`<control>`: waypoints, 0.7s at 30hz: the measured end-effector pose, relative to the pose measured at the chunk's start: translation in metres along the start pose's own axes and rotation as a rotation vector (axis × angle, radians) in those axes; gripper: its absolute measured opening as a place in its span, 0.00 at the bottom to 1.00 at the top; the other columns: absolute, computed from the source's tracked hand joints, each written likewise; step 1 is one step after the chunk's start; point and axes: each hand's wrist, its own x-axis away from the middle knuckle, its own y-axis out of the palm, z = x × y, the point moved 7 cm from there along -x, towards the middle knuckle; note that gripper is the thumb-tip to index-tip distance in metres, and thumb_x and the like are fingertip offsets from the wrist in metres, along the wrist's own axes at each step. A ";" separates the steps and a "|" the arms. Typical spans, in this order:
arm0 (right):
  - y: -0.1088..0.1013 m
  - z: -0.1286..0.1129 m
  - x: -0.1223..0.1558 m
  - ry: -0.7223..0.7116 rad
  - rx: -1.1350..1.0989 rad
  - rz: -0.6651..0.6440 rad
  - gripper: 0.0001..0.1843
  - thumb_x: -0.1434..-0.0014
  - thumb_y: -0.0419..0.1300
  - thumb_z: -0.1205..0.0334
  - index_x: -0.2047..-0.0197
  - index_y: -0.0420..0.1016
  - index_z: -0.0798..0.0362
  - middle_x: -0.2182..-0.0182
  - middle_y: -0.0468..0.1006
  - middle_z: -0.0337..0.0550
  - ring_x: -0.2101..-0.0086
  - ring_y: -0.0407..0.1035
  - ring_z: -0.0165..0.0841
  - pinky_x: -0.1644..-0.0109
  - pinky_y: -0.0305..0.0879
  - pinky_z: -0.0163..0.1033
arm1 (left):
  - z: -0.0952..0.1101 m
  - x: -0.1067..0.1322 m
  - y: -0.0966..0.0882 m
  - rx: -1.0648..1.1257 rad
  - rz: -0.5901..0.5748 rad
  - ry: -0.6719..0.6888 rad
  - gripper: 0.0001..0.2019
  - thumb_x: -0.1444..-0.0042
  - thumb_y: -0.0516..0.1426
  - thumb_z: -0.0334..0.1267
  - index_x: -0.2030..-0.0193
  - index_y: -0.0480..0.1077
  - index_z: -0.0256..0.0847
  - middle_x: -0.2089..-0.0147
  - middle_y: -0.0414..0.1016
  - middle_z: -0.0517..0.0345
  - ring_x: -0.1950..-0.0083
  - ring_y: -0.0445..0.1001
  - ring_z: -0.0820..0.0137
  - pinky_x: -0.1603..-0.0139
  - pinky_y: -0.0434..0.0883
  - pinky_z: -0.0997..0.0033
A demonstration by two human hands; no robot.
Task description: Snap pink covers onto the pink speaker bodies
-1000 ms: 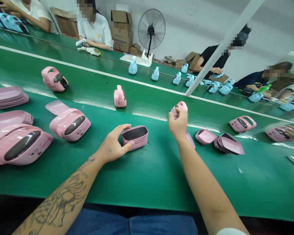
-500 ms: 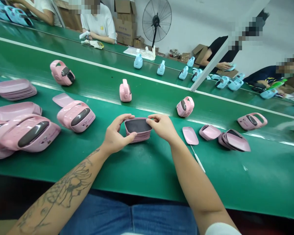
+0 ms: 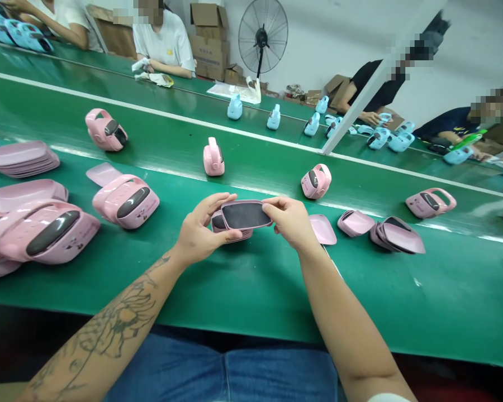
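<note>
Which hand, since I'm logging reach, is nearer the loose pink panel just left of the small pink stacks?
Right. The right hand, pinching the dark-faced panel, is just left of the loose pink panel, partly overlapping it in view; the left hand is farther left.

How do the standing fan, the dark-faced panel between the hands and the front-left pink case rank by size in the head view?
1. Pink case, enlarged by nearness
2. Standing fan
3. Dark-faced panel

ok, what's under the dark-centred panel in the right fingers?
Under that panel: a stack of pink-rimmed panels. Its dark-topped left end and some front edges show. The panel and left fingers cover the rest, so I can't count the layers.
</note>
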 end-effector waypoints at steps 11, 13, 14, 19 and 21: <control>0.006 -0.025 -0.015 -0.191 0.394 0.140 0.09 0.46 0.59 0.66 0.70 0.82 0.50 0.76 0.77 0.39 0.69 0.71 0.36 0.58 0.64 0.42 | -0.012 0.002 -0.004 -0.272 0.014 0.023 0.49 0.55 0.78 0.56 0.27 0.70 0.44 0.34 0.81 0.43 0.34 0.81 0.50 0.31 0.79 0.51; 0.005 -0.032 -0.011 -0.210 0.411 0.177 0.10 0.45 0.58 0.67 0.68 0.82 0.50 0.71 0.80 0.42 0.64 0.72 0.39 0.53 0.65 0.44 | -0.012 0.003 -0.004 -0.304 0.019 0.033 0.49 0.54 0.77 0.56 0.26 0.69 0.43 0.34 0.81 0.43 0.35 0.82 0.50 0.30 0.78 0.51; 0.004 -0.035 -0.009 -0.215 0.410 0.192 0.10 0.44 0.58 0.66 0.67 0.83 0.50 0.69 0.81 0.43 0.62 0.73 0.40 0.51 0.66 0.45 | -0.012 0.003 -0.005 -0.319 0.024 0.030 0.50 0.53 0.77 0.56 0.26 0.69 0.43 0.34 0.81 0.44 0.35 0.82 0.50 0.29 0.77 0.50; 0.004 -0.027 -0.014 -0.169 0.291 0.196 0.10 0.46 0.60 0.65 0.67 0.84 0.50 0.72 0.82 0.41 0.66 0.74 0.39 0.53 0.69 0.45 | -0.008 0.000 -0.007 -0.366 0.000 0.019 0.47 0.48 0.74 0.54 0.25 0.67 0.42 0.34 0.81 0.43 0.35 0.82 0.51 0.29 0.76 0.51; 0.004 -0.020 -0.017 -0.133 0.202 0.190 0.09 0.48 0.61 0.63 0.66 0.85 0.50 0.73 0.82 0.40 0.68 0.74 0.38 0.56 0.70 0.44 | -0.005 -0.002 -0.008 -0.404 -0.023 0.031 0.42 0.45 0.73 0.52 0.27 0.68 0.42 0.34 0.81 0.44 0.34 0.81 0.51 0.27 0.74 0.47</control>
